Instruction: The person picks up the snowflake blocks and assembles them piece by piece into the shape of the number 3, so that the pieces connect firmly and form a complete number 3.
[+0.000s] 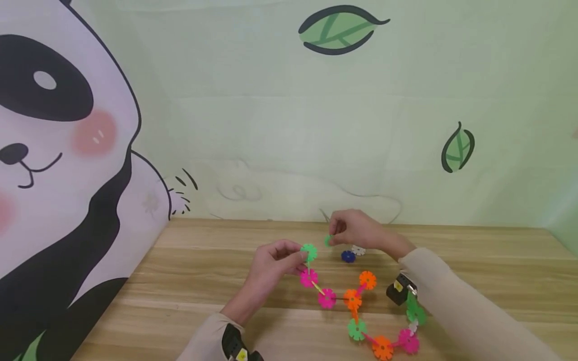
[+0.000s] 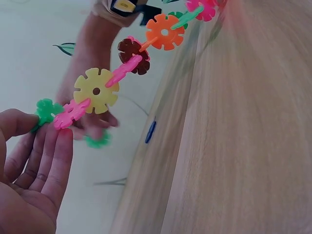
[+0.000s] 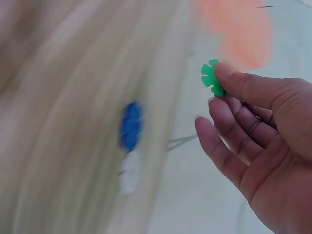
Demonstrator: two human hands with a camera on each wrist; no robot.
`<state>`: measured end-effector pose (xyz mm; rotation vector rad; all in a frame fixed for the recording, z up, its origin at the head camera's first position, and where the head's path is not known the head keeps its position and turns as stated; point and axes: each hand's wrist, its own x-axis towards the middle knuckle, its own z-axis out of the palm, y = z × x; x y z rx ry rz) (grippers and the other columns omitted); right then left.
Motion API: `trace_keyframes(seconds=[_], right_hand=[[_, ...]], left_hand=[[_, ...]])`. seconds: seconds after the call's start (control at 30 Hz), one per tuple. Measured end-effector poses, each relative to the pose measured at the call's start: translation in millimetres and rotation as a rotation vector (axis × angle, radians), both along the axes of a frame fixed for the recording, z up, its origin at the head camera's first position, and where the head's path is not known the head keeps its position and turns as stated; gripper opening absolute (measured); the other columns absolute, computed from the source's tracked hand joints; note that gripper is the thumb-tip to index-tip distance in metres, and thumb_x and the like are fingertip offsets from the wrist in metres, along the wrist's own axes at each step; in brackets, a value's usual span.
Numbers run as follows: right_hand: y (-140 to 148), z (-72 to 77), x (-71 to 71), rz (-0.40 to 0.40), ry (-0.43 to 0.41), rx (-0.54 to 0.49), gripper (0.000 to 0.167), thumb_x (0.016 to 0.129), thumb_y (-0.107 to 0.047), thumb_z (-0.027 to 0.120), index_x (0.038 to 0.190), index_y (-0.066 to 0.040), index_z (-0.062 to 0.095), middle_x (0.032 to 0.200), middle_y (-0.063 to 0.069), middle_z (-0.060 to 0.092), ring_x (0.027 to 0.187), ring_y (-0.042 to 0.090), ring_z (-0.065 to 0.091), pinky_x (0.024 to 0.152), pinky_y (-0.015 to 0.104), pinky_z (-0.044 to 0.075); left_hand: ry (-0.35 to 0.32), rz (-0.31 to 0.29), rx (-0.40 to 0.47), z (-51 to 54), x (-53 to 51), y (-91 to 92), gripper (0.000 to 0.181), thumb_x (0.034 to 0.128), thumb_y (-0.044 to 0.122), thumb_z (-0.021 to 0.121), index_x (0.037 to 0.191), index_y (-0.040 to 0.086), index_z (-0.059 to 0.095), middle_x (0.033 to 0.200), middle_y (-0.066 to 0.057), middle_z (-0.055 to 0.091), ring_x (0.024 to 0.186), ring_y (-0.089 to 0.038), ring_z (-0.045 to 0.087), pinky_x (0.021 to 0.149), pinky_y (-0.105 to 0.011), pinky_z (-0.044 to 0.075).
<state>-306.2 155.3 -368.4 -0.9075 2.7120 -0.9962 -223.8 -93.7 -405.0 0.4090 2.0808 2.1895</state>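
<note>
My left hand (image 1: 271,260) pinches a green snowflake disc (image 1: 309,252) at the upper end of a chain of interlocking plastic snowflake discs. A pink disc (image 2: 71,114) joins on beside the fingertips, followed by a yellow disc (image 2: 87,87). The chain runs down to the right, through an orange disc (image 1: 352,300) with a short side branch, and curves under my right forearm. Between thumb and fingers, my right hand (image 1: 356,229) holds a separate green snowflake disc (image 3: 209,78), a small gap away from the chain's green end.
A blue disc (image 1: 348,256) and a white disc (image 1: 358,250) lie on the wooden table (image 1: 189,281), just below my right hand. Behind the table hangs a pale green cloth backdrop (image 1: 253,120) with a printed panda and leaves.
</note>
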Motion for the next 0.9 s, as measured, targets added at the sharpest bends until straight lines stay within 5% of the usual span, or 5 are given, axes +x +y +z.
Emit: trace_keyframes(seconds=[0.27,0.6,0.9], right_hand=[[-2,23.5,26.8,-0.004,-0.025,-0.237,0.005,0.1,-0.005,0.073,0.103,-0.005,0.069,0.094,0.004,0.074,0.088,0.026,0.072,0.083,0.041,0.063],[2,10.6,52.4,-0.023,-0.066,-0.461,0.008,0.1,-0.008,0.075,0.108,-0.007,0.073,0.102,0.006,0.076,0.096,0.029,0.075,0.091,0.04,0.062],[-4,5.3,57.8,-0.019,-0.079,-0.494,0.006,0.099,-0.003,0.074,0.105,-0.005,0.073,0.099,0.007,0.077,0.096,0.029,0.074,0.091,0.04,0.063]], left_hand=[[-0.006,-0.004,0.015,-0.2,-0.6,0.2,0.02,0.0968,0.006,0.075,0.111,-0.008,0.072,0.098,-0.011,0.075,0.083,-0.019,0.074,0.082,-0.035,0.066],[-0.001,-0.012,0.024,2.2,0.0,1.4,0.024,0.1006,0.013,0.073,0.109,-0.009,0.071,0.095,-0.01,0.074,0.082,-0.019,0.074,0.081,-0.036,0.066],[-0.006,-0.022,0.018,2.1,1.5,1.2,0.025,0.1012,0.013,0.072,0.109,-0.01,0.071,0.094,-0.01,0.075,0.082,-0.018,0.074,0.082,-0.035,0.066]])
